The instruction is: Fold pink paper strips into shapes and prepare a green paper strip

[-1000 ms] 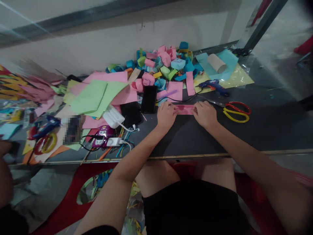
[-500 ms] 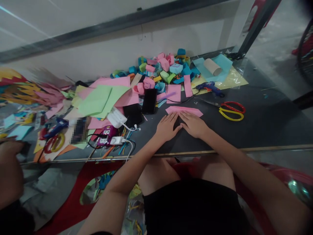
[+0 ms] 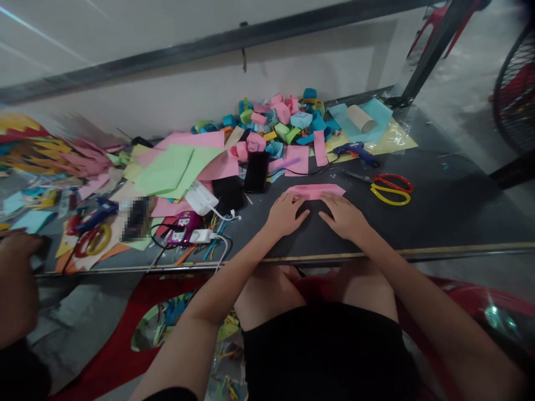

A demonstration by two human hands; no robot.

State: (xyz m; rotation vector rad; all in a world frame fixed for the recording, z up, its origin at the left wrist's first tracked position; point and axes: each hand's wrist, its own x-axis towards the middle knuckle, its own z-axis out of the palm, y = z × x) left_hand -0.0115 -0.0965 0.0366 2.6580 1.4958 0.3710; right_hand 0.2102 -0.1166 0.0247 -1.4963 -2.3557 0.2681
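A folded strip of pink paper (image 3: 315,191) lies flat on the dark tabletop, its ends cut to slanted points. On the near edge of its left part rest the fingertips of my left hand (image 3: 286,214), thumb held apart. My right hand (image 3: 343,216) lies on the right part of the same edge, fingers stretched and thumb pointing inward. Fingers cover some of the paper's near edge. To the right lie scissors (image 3: 390,189) with one red and one yellow handle. A blue glue gun (image 3: 357,153) sits behind them.
Behind my hands are a black phone (image 3: 256,171) and a heap of folded paper pieces (image 3: 284,117). Green sheets (image 3: 175,170), a white charger (image 3: 201,197) and a purple power strip (image 3: 184,229) lie to the left. Another person's hand (image 3: 19,250) is at the far left.
My hands have moved apart along the pink paper, opening a gap between the thumbs, which were touching. The whole view has shifted slightly.
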